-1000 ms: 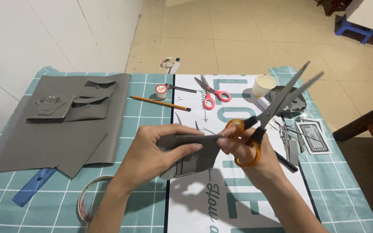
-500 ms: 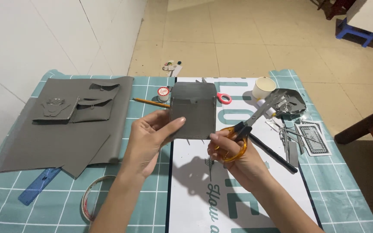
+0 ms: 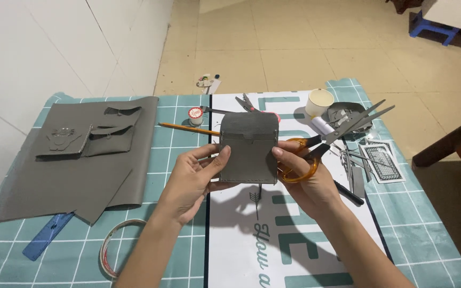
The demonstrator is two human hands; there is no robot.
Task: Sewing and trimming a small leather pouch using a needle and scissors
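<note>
Both hands' grip on grey pouch [image 3: 248, 146], right hand [image 3: 308, 184] also holding orange-handled scissors [image 3: 329, 138], handles partly hidden

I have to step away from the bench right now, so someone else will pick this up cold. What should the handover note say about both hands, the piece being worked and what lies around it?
Left hand: grips the left edge of the grey leather pouch, held upright above the white mat.
Right hand: steadies the pouch's right edge, with the orange-handled scissors hooked on its fingers, blades open, pointing away.
Done: the pouch is cut, with stitch holes along its edges.
Left: whether it is sewn cannot be told.
Nearby: grey leather sheet with cut pieces, pencil, tape roll, blue ruler.
</note>
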